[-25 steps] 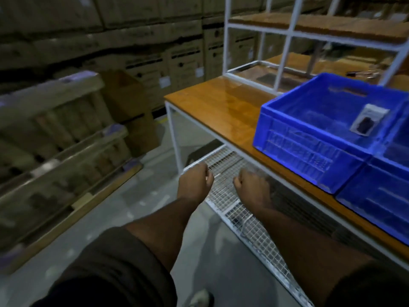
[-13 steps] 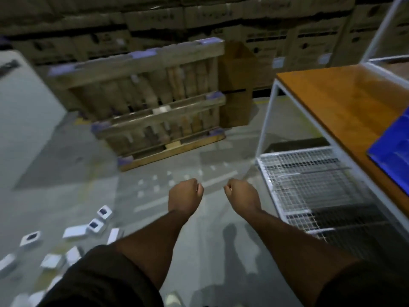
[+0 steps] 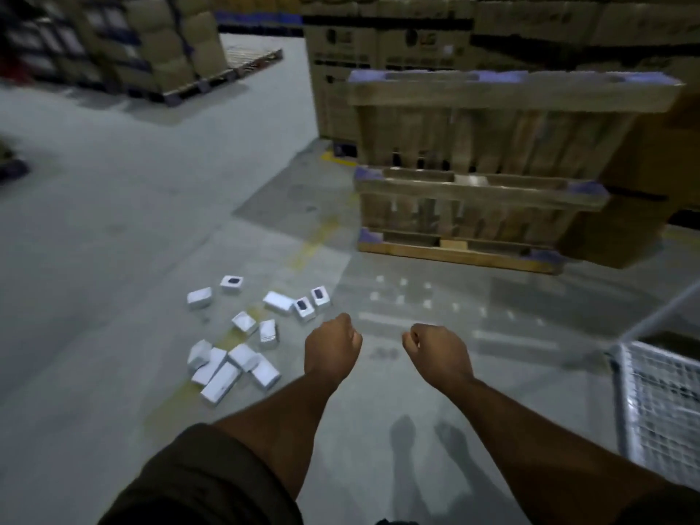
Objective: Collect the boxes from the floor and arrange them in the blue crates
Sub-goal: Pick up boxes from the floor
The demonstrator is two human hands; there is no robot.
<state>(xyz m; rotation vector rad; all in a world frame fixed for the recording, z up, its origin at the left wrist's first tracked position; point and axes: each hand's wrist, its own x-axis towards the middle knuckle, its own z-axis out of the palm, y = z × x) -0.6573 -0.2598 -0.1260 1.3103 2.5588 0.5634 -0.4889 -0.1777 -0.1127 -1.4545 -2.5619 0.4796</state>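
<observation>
Several small white boxes (image 3: 242, 337) lie scattered on the grey floor, left of my hands and a little farther away. A few show a dark picture on top, such as one box (image 3: 231, 283) at the far edge of the group. My left hand (image 3: 332, 348) is a closed fist with nothing in it, held above the floor just right of the boxes. My right hand (image 3: 435, 352) is also a closed, empty fist beside it. No blue crate is in view.
Wooden pallets (image 3: 481, 176) stand on edge ahead to the right, against stacked cardboard cartons (image 3: 382, 39). The white wire shelf (image 3: 659, 407) of the table frame shows at the right edge. More pallet stacks (image 3: 163, 47) are far left. Open grey floor (image 3: 125, 206) lies around the boxes.
My view has swung left, away from the table and blue crates, onto the floor. The scattered boxes now sit near the centre. Both fists have stayed closed and empty.
</observation>
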